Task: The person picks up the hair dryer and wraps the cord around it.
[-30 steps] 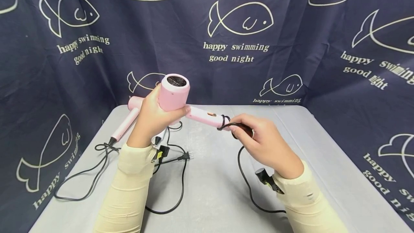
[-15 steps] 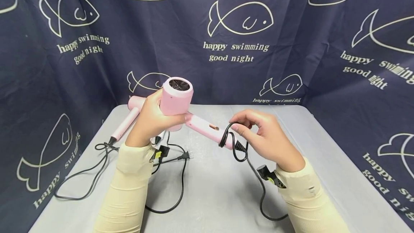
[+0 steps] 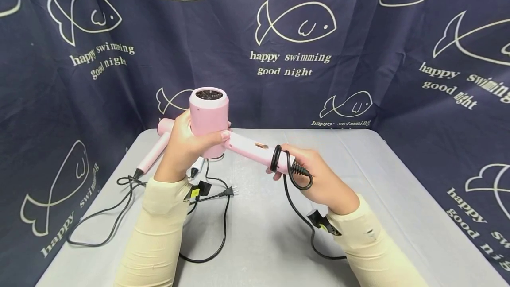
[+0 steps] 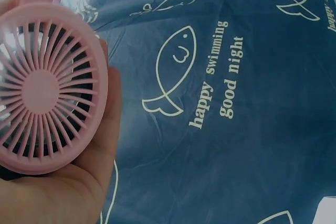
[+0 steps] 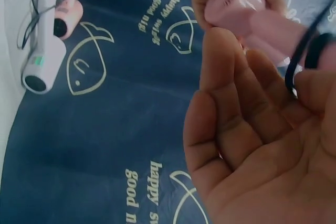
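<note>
My left hand [image 3: 187, 145] grips the barrel of a pink hair dryer [image 3: 209, 116] with the thumb across its front, the barrel raised above the table. Its round grille [image 4: 41, 92] fills the left side of the left wrist view. The dryer's handle [image 3: 251, 147] slants down to the right, with a black power cord [image 3: 276, 158] looped round its lower end. My right hand [image 3: 318, 180] is behind that end, fingertips showing below it. In the right wrist view the cord runs to the thumb, where my fingers seem to pinch it; the contact is partly hidden.
Another pink hair dryer [image 3: 153, 153] lies at the table's left with its cord trailing forward. A white hair dryer [image 5: 44, 64] lies beside it, mostly hidden by my left arm in the head view. A two-pin plug [image 3: 229, 191] rests on the grey table [image 3: 259, 242].
My right hand has gone from in front of the handle's end to behind it, bringing the cord round. The loops on the handle look tighter. The barrel has shifted slightly left and up.
</note>
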Tool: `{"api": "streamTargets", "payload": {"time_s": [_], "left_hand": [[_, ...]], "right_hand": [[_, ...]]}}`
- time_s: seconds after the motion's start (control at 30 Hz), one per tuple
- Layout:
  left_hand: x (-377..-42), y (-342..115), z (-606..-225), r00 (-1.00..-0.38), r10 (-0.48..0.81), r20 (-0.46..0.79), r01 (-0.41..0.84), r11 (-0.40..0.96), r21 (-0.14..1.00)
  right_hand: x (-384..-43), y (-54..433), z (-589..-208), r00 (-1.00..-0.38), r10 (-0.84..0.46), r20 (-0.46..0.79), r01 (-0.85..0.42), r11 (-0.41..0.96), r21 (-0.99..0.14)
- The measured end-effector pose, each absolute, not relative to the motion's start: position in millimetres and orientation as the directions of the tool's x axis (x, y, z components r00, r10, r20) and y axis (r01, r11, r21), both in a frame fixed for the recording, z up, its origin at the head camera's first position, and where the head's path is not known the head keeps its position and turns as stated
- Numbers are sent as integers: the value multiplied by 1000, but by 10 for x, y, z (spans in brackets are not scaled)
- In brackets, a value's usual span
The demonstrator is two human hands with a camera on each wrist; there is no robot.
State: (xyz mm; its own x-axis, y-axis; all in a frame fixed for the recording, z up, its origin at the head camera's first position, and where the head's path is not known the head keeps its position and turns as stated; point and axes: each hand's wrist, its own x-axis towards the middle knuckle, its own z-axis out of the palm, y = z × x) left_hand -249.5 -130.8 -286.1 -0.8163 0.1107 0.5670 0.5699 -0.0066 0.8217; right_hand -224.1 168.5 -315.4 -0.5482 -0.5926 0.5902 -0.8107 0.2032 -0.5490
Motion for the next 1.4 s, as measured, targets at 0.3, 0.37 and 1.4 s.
{"api": "streamTargets", "payload": {"time_s": [0.3,0.37,1.4], "left_hand": [[-2482,-1224,-2846,-798,-2,603,602,31,798],[-2495,-1214,-2851,-794,-27,607,605,55,794],[-2577,-1265,-2907,-742,39,669,634,366,682]], "right_hand": [[-2087,1499,-3177,-733,-579,358,-604,310,-735],[-2044,1496,-3163,-743,-574,344,-609,366,-704],[-1946,1838,-2843,-678,-442,588,-734,461,-499]]}}
